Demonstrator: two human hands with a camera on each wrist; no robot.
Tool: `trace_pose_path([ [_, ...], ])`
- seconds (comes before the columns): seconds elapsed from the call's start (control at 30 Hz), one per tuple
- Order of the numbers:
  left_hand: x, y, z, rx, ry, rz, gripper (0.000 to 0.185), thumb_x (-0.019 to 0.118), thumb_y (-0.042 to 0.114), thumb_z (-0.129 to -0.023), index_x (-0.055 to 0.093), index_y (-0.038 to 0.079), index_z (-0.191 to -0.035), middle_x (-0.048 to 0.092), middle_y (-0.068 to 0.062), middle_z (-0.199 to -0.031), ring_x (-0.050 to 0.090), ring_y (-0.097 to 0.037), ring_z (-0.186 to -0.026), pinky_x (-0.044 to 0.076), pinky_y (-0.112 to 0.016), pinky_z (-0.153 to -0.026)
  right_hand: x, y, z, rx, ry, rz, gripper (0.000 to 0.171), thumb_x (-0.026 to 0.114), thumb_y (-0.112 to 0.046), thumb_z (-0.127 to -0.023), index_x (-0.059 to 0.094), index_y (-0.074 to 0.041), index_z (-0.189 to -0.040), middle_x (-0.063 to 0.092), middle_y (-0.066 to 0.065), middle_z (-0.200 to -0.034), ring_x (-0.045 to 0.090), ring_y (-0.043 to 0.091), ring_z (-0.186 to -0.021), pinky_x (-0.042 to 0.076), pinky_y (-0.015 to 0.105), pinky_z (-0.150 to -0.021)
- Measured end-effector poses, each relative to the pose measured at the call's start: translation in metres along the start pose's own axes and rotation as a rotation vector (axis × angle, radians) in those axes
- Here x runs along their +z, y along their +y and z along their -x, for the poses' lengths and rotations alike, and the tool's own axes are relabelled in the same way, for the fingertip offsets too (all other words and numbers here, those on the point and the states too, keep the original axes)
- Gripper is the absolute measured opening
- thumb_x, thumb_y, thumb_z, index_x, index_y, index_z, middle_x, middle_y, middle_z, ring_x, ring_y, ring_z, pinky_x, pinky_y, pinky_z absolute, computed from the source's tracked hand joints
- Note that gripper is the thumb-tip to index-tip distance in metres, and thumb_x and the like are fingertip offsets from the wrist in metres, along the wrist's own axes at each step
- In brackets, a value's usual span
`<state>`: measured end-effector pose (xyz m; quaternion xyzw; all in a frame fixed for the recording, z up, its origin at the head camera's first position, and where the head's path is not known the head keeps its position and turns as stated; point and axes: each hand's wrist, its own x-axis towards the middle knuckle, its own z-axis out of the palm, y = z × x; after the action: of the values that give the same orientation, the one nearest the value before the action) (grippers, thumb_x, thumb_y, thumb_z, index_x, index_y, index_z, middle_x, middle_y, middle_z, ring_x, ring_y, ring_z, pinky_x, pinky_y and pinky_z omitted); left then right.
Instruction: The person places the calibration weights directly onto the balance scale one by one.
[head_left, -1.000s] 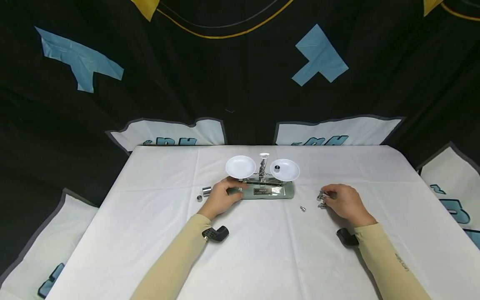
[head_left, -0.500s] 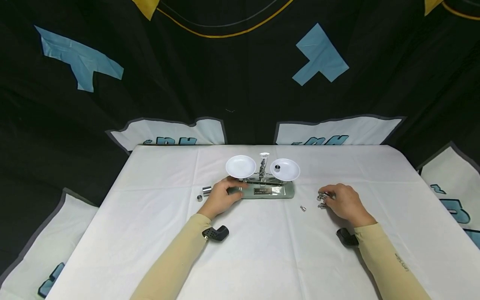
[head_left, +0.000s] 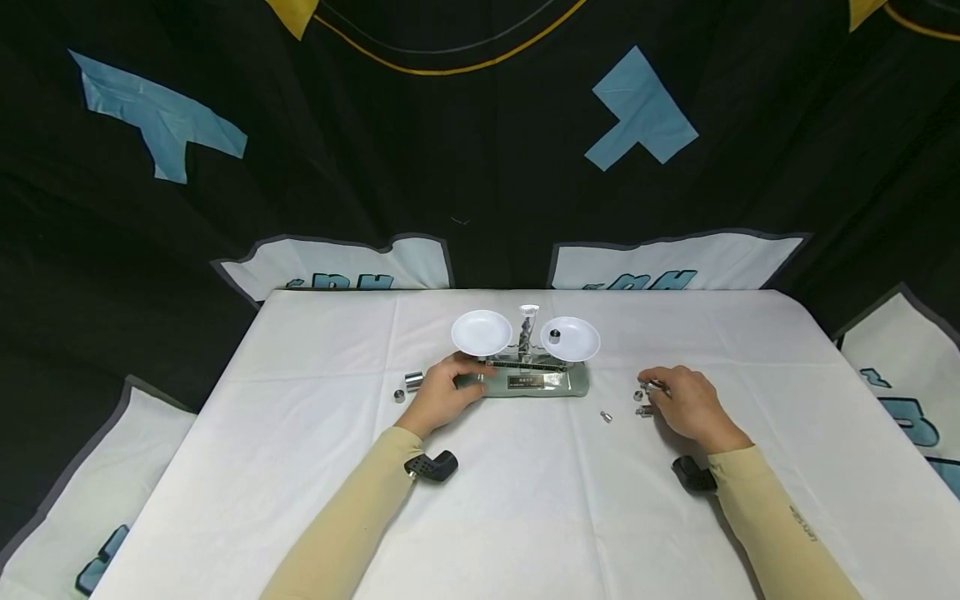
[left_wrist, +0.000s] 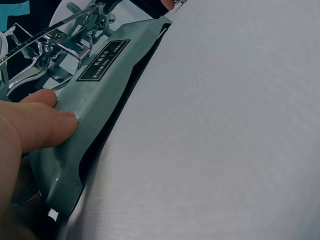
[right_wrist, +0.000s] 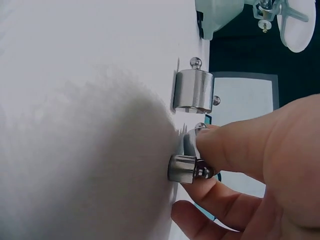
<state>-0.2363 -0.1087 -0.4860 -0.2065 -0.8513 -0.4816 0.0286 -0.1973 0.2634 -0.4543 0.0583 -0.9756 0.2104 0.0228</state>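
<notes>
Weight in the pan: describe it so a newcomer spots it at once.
On the white table stands a green balance. Its right pan, white and shallow, holds a small metal weight. It is the only weight in either pan.

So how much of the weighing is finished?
Looks done: one weight sits in the right-hand pan. In hand: the left fingers grip the balance base; the right fingers seem to pinch another weight. Left to do, perhaps: loose weights on the white cloth.
</notes>
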Motion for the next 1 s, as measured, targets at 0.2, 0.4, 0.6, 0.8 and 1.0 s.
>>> trace_pose_path([
  [0.2, -0.0007, 0.0002, -0.0004, 0.003, 0.001, -0.007, 0.027, 0.072, 0.005, -0.082, 0.08, 0.011, -0.107, 0.069, -0.012, -0.131, 0.06, -0.031, -0.13, 0.045, -0.048, -0.114, -0.0007, -0.0014, -0.0005, -0.012, 0.021, 0.011, 0.025, 0.06, 0.003, -0.092, 0.073, 0.0, -0.113, 0.068, 0.019, -0.092, 0.056, 0.028, -0.08, 0.046, 0.045, -0.073],
  [0.4, -0.0001, 0.0002, -0.0006, -0.008, -0.005, 0.003, 0.028, 0.072, 0.005, -0.082, 0.08, 0.01, -0.108, 0.068, -0.012, -0.133, 0.059, -0.031, -0.131, 0.044, -0.047, -0.115, -0.0023, -0.0015, 0.0003, -0.017, 0.012, 0.02, 0.024, 0.061, 0.003, -0.092, 0.073, 0.001, -0.112, 0.066, 0.016, -0.086, 0.052, 0.025, -0.075, 0.042, 0.042, -0.07],
  [0.6, 0.0006, -0.0003, -0.0009, -0.006, -0.011, -0.006, 0.028, 0.071, 0.006, -0.083, 0.08, 0.01, -0.109, 0.067, -0.012, -0.134, 0.059, -0.031, -0.132, 0.044, -0.048, -0.115, -0.0036, -0.0015, 0.0013, -0.036, 0.004, 0.05, 0.026, 0.065, 0.002, -0.089, 0.072, 0.003, -0.114, 0.067, 0.018, -0.089, 0.057, 0.027, -0.078, 0.045, 0.045, -0.072],
  [0.8, 0.0007, -0.0002, -0.0007, -0.006, -0.007, -0.003, 0.028, 0.072, 0.006, -0.082, 0.08, 0.01, -0.108, 0.068, -0.012, -0.133, 0.059, -0.03, -0.131, 0.045, -0.048, -0.115, -0.0032, -0.0017, 0.0022, -0.045, -0.002, 0.072, 0.028, 0.068, 0.002, -0.087, 0.072, 0.004, -0.115, 0.066, 0.017, -0.087, 0.058, 0.028, -0.077, 0.045, 0.044, -0.071],
  [1.0, 0.0004, 0.0004, -0.0003, -0.007, -0.004, -0.001, 0.028, 0.072, 0.005, -0.082, 0.079, 0.01, -0.109, 0.068, -0.012, -0.133, 0.06, -0.03, -0.131, 0.045, -0.047, -0.115, -0.0004, -0.0003, 0.0016, -0.055, 0.012, 0.075, 0.025, 0.067, 0.004, -0.087, 0.074, 0.001, -0.111, 0.066, 0.013, -0.084, 0.056, 0.026, -0.076, 0.044, 0.042, -0.071],
])
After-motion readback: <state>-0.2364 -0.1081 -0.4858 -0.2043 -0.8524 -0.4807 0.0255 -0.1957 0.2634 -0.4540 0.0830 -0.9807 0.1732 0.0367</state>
